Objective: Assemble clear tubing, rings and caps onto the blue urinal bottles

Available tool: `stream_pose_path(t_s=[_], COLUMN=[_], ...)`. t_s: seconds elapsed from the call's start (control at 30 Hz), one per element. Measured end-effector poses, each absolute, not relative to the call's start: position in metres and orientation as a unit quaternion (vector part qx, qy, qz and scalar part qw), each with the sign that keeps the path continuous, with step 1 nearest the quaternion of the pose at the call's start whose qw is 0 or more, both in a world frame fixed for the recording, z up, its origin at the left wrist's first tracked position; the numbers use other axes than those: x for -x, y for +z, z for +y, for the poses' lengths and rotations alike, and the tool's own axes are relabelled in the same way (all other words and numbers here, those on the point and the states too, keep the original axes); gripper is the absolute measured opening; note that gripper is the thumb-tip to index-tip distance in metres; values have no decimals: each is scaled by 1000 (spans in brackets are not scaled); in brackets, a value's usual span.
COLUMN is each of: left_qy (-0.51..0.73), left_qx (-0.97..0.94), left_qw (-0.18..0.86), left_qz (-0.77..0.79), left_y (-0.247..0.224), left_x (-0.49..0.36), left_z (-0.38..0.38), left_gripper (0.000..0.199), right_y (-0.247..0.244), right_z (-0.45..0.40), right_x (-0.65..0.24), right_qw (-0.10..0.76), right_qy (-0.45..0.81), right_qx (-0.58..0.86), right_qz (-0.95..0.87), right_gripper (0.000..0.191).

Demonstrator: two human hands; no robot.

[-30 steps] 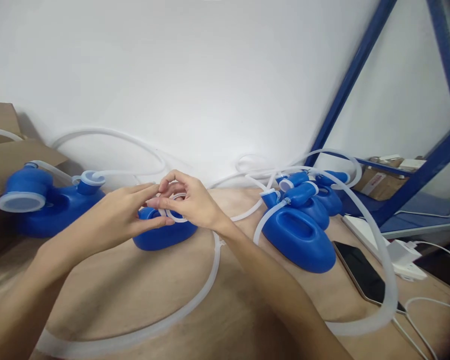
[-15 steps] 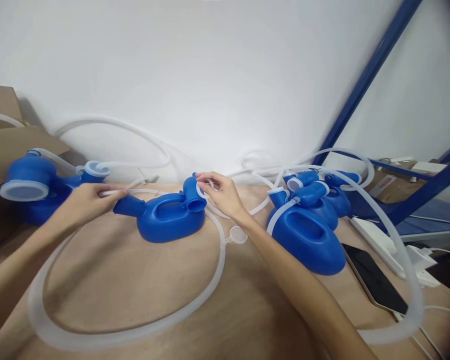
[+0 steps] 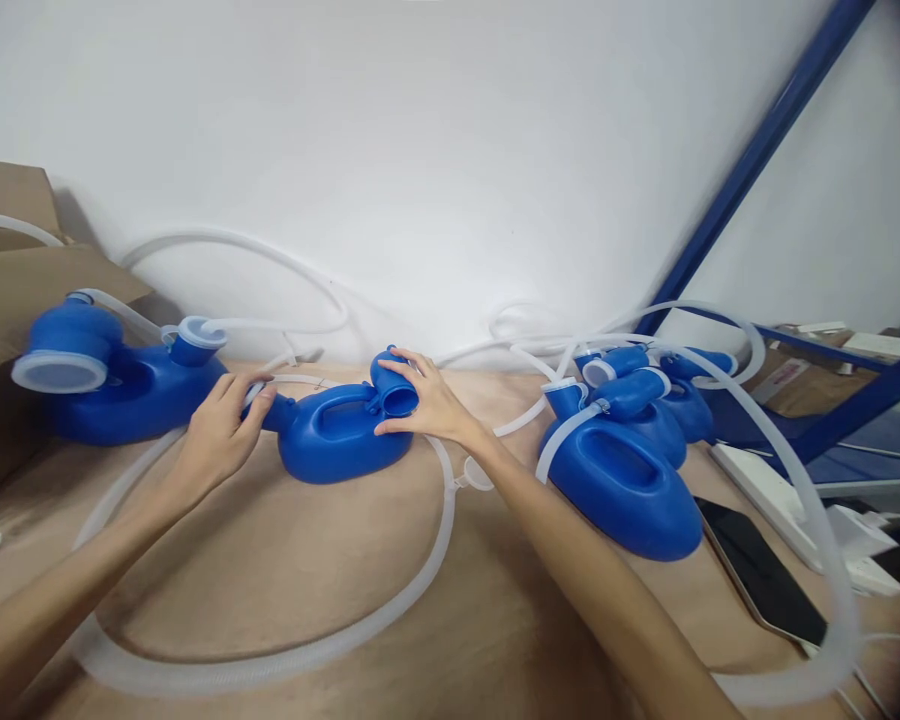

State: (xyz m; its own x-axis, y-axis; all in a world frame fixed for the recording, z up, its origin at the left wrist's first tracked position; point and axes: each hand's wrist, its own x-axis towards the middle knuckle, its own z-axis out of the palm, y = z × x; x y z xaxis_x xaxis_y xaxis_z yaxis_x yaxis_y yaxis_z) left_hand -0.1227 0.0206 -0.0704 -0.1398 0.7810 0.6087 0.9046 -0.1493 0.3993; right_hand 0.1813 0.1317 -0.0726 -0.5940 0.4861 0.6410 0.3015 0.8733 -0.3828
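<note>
In the middle of the table a blue urinal bottle [image 3: 345,450] with a moulded handle lies on its side, its neck to the left. My left hand [image 3: 225,430] is closed at that neck, with the white ring of a cap [image 3: 253,392] showing between the fingers. The fingers of my right hand [image 3: 427,400] wrap around a blue funnel-shaped mouthpiece [image 3: 400,400] at the bottle's right end; its open mouth faces me. A clear hose [image 3: 285,665] loops over the table in front, and a small translucent lid [image 3: 478,473] lies below my right wrist.
To the left, another blue bottle [image 3: 139,400] with hose and caps stands by a cardboard box [image 3: 7,300]. Several blue bottles [image 3: 622,490] with hoses cluster at the right. Beyond them are a phone [image 3: 761,570], a white power strip [image 3: 765,490] and a blue metal frame [image 3: 757,150].
My left hand has moved right onto the bottle's neck, bringing the white cap there. My right hand has shifted from the mouthpiece's edge to a grip around it. The view has shifted slightly.
</note>
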Motion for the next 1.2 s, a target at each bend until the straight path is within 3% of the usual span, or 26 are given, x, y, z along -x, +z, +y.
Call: stream_pose_path(t_s=[0.23, 0.33, 0.63, 0.77, 0.87, 1.03, 1.2], left_qy=[-288, -323, -362, -416, -441, -417, -413], left_qx=[619, 590, 632, 636, 612, 653, 690], left_qw=[258, 290, 183, 59, -42, 41, 10], left_qz=[-684, -681, -661, -648, -655, -631, -594], left_y=[-84, -88, -79, -72, -70, -67, -66], left_x=[124, 124, 126, 123, 122, 122, 123], left_z=[14, 14, 21, 26, 28, 29, 27], left_gripper=[64, 67, 59, 43, 42, 36, 35], right_y=[-88, -89, -84, -81, -80, -81, -82], right_z=[144, 145, 141, 139, 139, 140, 141], right_x=[-175, -174, -174, -175, -177, -178, -178], right_qw=[471, 470, 463, 453, 457, 465, 460], right_qy=[73, 59, 81, 99, 105, 103, 107], right_qx=[203, 210, 216, 226, 228, 205, 215], right_qz=[-855, -855, -856, -856, -854, -855, -855], right_gripper=[69, 69, 69, 69, 69, 67, 69])
